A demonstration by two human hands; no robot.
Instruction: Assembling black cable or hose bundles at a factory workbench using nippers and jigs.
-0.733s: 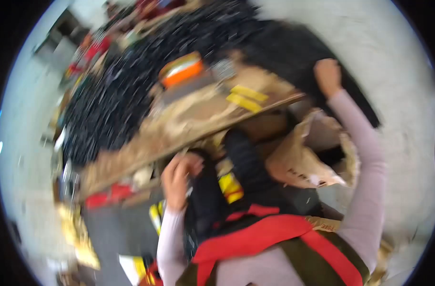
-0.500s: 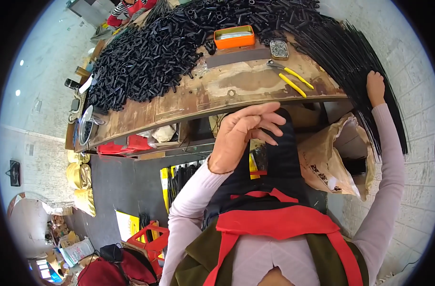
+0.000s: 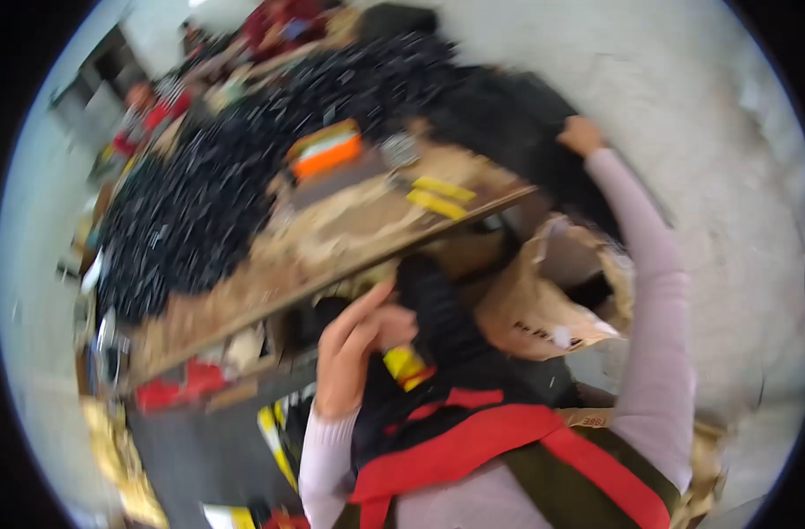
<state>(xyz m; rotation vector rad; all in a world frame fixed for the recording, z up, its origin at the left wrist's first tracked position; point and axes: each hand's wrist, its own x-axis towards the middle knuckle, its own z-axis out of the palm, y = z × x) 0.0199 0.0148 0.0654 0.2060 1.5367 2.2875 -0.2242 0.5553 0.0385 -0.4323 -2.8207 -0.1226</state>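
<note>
My left hand hangs in front of the table edge, over my lap. Its fingers are stretched and apart, and nothing shows in it. At the far right my arm reaches out, and my right hand is closed at the outer edge of a bundle of long thin black rods. Blur hides how many rods it grips. Pliers with yellow handles lie on the wooden table. Behind them are an orange box of pale, thin pieces and a small clear container.
A large heap of short black tube-like parts covers the table's left and back. An open brown paper sack stands below the right edge, near my right arm. Other people are at the far left. A pale wall rises on the right.
The view has swung right and tilted, so the table appears farther left and slanted, with blur. My right hand has moved farther away along the rods. My left hand stays over my lap.
</note>
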